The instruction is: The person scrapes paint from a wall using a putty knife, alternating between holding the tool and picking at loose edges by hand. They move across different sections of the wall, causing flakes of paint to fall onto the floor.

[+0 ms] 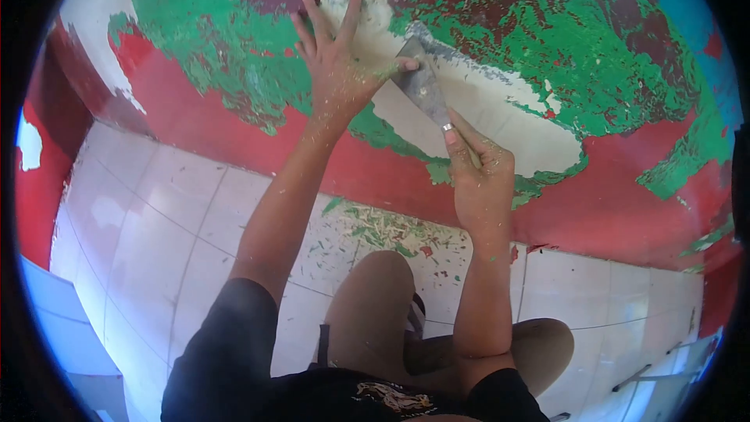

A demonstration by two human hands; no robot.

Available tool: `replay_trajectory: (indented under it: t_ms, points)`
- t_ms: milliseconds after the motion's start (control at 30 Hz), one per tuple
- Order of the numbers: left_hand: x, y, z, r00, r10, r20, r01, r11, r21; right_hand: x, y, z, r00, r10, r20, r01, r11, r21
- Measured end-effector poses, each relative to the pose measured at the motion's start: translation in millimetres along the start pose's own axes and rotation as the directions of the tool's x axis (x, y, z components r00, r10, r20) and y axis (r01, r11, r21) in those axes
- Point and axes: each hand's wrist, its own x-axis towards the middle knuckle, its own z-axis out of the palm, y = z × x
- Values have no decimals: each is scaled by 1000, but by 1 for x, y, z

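Observation:
My right hand [482, 180] is wrapped round the handle of a putty knife [424, 87], whose wide metal blade points up and lies against the wall [500, 125]. Spread fingers of my left hand [337, 66] rest on the wall to the left of the blade, and its thumb touches the blade's face. Around the blade a pale patch is bare of paint, bordered by ragged green, maroon and red layers. Small flecks of paint cling to both hands and forearms.
Green and pale paint chips [391, 230] lie on the white tiled floor [172, 223] along the foot of the wall. My bent knees [371, 305] are close below my arms. Metal bars [656, 375] stand at the lower right.

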Motion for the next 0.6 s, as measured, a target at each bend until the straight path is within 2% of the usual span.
replay_trajectory:
  t_ms: [67, 167, 233, 267, 333, 400, 600]
  points:
    - [0, -1, 4, 997, -66, 27, 67, 998, -6, 1, -2, 0, 1000, 29, 6, -29, 999, -38]
    - [-2, -4, 10, 993, -87, 78, 83, 995, 51, 2, 0, -1, 998, 61, 9, -60, 993, -97]
    - [-1, -1, 10, 996, -76, 47, 73, 995, 69, 2, 1, 0, 997, 73, 21, -70, 989, -128]
    - [1, 0, 7, 995, -88, 52, 84, 994, 72, 3, 0, 0, 996, 84, 12, -82, 990, -112]
    - [7, 6, -2, 962, -192, 193, 176, 980, 96, 4, 3, 1, 995, 98, 5, -97, 990, -102]
    - [7, 4, 0, 961, -192, 200, 180, 980, 81, 5, 7, 3, 1000, 6, -22, -8, 996, -88]
    - [6, 0, 3, 963, -190, 190, 177, 981, 83, 9, 20, -2, 999, 24, -39, -26, 998, -52]
